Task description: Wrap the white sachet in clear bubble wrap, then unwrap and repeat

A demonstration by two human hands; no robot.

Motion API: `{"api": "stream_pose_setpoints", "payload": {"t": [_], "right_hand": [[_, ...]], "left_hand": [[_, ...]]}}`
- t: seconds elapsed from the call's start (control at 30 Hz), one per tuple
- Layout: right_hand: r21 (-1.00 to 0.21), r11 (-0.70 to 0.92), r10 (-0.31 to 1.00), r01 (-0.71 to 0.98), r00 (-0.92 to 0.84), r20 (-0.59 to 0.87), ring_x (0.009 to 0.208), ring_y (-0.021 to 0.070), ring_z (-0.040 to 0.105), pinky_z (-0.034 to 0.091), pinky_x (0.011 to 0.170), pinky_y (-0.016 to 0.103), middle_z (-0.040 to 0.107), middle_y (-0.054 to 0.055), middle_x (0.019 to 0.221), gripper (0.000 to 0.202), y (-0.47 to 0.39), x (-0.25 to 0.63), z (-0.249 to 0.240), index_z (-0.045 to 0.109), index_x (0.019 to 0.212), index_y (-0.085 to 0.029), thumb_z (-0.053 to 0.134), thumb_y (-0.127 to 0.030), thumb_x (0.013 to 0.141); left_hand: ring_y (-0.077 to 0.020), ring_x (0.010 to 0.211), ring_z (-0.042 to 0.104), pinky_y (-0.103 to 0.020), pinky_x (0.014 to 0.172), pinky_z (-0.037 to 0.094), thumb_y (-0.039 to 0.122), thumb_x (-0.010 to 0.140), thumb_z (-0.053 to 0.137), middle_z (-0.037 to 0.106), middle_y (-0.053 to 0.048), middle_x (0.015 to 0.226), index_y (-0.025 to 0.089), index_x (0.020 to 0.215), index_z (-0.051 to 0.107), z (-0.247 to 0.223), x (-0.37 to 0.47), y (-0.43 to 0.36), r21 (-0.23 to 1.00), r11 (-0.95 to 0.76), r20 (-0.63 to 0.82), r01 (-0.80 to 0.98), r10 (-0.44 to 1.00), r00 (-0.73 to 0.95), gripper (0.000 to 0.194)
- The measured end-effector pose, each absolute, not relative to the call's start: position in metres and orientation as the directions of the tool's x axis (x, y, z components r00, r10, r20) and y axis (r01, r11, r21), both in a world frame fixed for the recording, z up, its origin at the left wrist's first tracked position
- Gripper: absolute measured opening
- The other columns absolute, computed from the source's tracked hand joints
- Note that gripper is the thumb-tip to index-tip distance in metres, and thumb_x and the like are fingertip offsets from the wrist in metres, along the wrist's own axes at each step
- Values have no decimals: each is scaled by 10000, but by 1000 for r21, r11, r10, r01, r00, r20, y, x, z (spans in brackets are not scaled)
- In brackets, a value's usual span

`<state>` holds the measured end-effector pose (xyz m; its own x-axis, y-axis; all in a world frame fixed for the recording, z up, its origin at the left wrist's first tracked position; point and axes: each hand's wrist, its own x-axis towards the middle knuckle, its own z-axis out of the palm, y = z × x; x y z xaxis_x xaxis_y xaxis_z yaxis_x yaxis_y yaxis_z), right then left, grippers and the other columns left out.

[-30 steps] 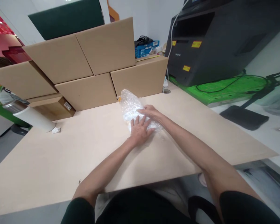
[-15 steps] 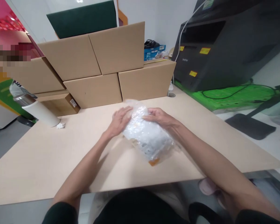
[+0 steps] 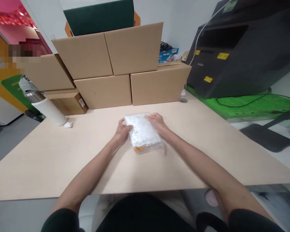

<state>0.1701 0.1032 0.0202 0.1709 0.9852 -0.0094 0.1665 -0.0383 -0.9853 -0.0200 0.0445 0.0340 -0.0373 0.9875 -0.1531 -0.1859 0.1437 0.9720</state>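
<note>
A clear plastic-wrapped package, whitish with an orange patch at its near edge, is at the middle of the light wooden table. My left hand grips its left edge, with the thumb on top. At the far right corner, my right hand holds the package between thumb and fingers. Loose film sticks out at the near right side. What is inside the wrapping is too blurred to make out.
Cardboard boxes are stacked along the back, a dark green box on top. A white bottle and a crumpled white scrap stand at the left. On the right are a dark printer and a black stand.
The package has turned straighter and lies flatter, its near end shifted left. My left hand has closed on its left edge, and my right hand has moved to the far corner.
</note>
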Motion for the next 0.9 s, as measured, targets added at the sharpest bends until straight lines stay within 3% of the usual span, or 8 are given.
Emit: {"api": "stream_pose_setpoints", "payload": {"t": [0.1,0.2,0.3,0.37,0.47,0.53,0.7,0.9], "right_hand": [[-931,110,976,349,141,168,1181,312,538,414,1064,477,613,142,1257,444,104,172,12,625,1074,-199,703,-490,747],[-716,403,908,570,-149,391,1360,327,417,278,1182,511,547,139,1414,453,100,181,6,656,1189,-213,527,-531,893],[-603,525,848,600,-433,307,1438,333,359,240,1212,530,496,137,1496,677,96,197,5,584,1364,-199,420,-679,915],[-590,515,833,622,-525,174,1507,358,235,196,1230,548,341,136,1611,887,95,208,8,440,1502,-189,480,-777,839],[-576,504,789,644,-615,2,1543,375,79,135,1244,565,128,123,1683,1119,96,220,15,219,1602,-210,588,-819,740],[-566,515,744,644,-663,-77,1547,369,2,103,1250,554,29,118,1693,1211,99,226,18,103,1622,-213,625,-817,712],[-551,553,670,625,-727,-152,1535,390,-75,80,1253,556,-101,64,1693,1307,103,236,16,-76,1614,-280,687,-788,682],[-564,551,699,615,-709,-90,1533,424,-20,92,1243,594,-30,34,1700,1280,98,234,8,-70,1608,-343,704,-769,682]], "left_hand": [[-134,702,616,-342,742,545,219,749,720,608,-17,946,232,1483,300,20,-22,56,997,45,-33,68,986,-165,845],[-167,844,642,-384,851,551,264,853,617,566,-97,1171,223,1399,502,8,-26,61,903,-62,126,426,984,-124,560],[-260,1135,614,-458,1016,486,322,937,513,445,-180,1426,183,1343,594,9,-36,60,721,-151,196,676,981,11,438],[-346,1402,418,-523,1144,347,421,947,523,283,-185,1596,185,1399,560,15,-46,59,597,-235,191,767,970,149,511],[-379,1545,71,-586,1217,132,648,861,592,78,-122,1689,243,1535,384,28,-63,60,473,-342,26,812,927,375,813],[-372,1548,-13,-598,1222,51,742,783,620,10,-110,1691,265,1591,236,34,-71,62,422,-379,-93,824,886,455,1014],[-401,1539,24,-605,1222,14,788,661,698,24,-99,1685,320,1604,155,34,-82,69,367,-447,-151,815,836,527,1184],[-394,1541,-20,-598,1223,-27,782,684,682,-23,-81,1684,325,1612,79,29,-83,71,351,-465,-198,813,811,550,1198]]}}
